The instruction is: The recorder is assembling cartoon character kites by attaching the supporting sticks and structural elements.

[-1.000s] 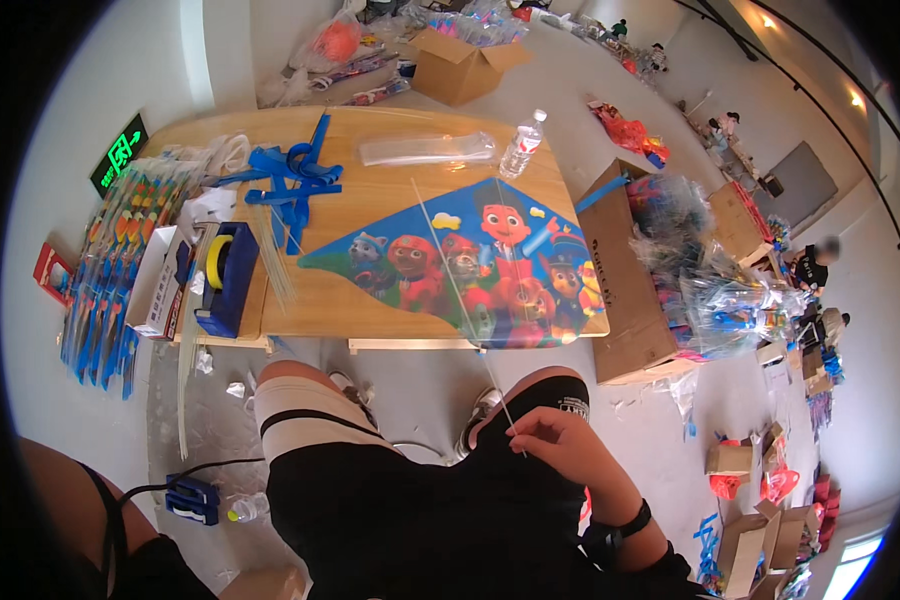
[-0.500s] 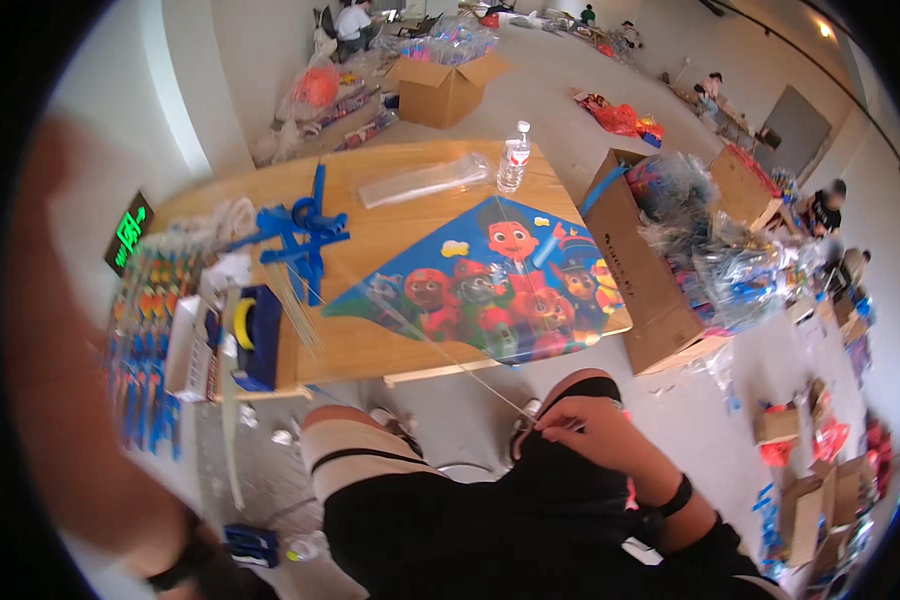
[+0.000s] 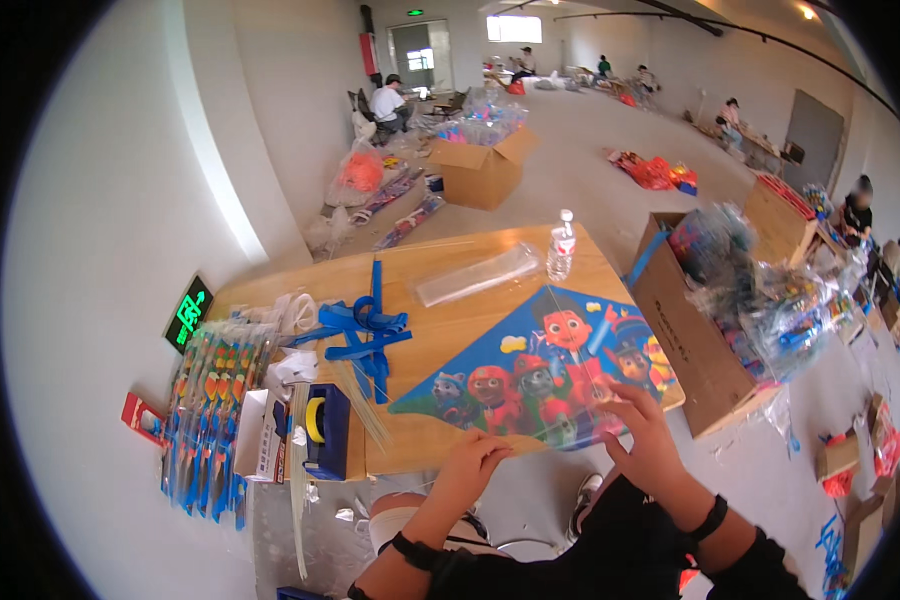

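A blue printed kite [image 3: 540, 365] with cartoon figures lies flat on the wooden table, its lower edge toward me. My left hand [image 3: 467, 472] is at the table's near edge, by the kite's lower edge. Its fingers are pinched together, and what they hold, if anything, cannot be made out. Over the kite's lower right part is my right hand [image 3: 642, 435], thumb and fingers apart, fingertips at the kite's surface. A blue tape dispenser [image 3: 332, 440] with a yellow roll stands left of my left hand. Thin pale rods [image 3: 362, 402] lie beside it.
Blue strips [image 3: 370, 335] and a clear plastic sleeve [image 3: 478, 275] lie on the wooden table [image 3: 440, 245]. A water bottle [image 3: 561, 245] stands at the far edge. Packaged items [image 3: 210, 420] hang at the left. A large cardboard box [image 3: 695, 350] full of wrapped goods adjoins the right side.
My left hand has come down from the raised far left to the kite's near edge. My right hand has moved from my lap up onto the kite. The view has tilted up.
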A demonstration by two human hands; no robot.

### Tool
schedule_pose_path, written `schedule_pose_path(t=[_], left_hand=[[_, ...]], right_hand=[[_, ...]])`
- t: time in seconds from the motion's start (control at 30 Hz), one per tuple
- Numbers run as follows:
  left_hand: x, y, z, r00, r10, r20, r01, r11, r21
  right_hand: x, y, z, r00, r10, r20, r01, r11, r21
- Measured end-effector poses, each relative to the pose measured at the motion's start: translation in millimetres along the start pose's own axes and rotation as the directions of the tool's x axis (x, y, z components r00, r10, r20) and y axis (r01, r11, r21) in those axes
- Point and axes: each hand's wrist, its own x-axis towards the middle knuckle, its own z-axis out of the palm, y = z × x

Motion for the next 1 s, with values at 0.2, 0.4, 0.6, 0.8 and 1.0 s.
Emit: schedule_pose_path(t=[0.2, 0.4, 0.6, 0.8, 1.0], left_hand=[[56.7, -93.5, 14.1, 0.969, -0.23, -0.087, 0.232, 0.973, 0.011], [118.0, -166.3, 21.3, 0.959, -0.267, -0.094, 0.275, 0.958, 0.084], [134.0, -175.6, 30.7, 0.949, -0.058, -0.31, 0.187, 0.895, 0.405], [73.7, -138.1, 39.1, 0.985, -0.113, -0.127, 0.17, 0.649, 0.741], [71.7, -153.2, 29.5, 0.989, -0.095, -0.114, 0.148, 0.668, 0.729]], right_hand=[[-22.6, 29.6, 71.5, 0.969, 0.116, 0.22, -0.184, 0.93, 0.32], [-44.0, 70.9, 114.2, 0.865, 0.221, 0.451, -0.412, 0.826, 0.385], [-26.9, 100.4, 124.1, 0.867, 0.22, 0.447, -0.39, 0.857, 0.336], [13.9, 110.0, 148.1, 0.843, 0.206, 0.497, -0.403, 0.853, 0.331], [61.7, 97.1, 181.8, 0.835, -0.051, 0.548, -0.079, 0.974, 0.212]])
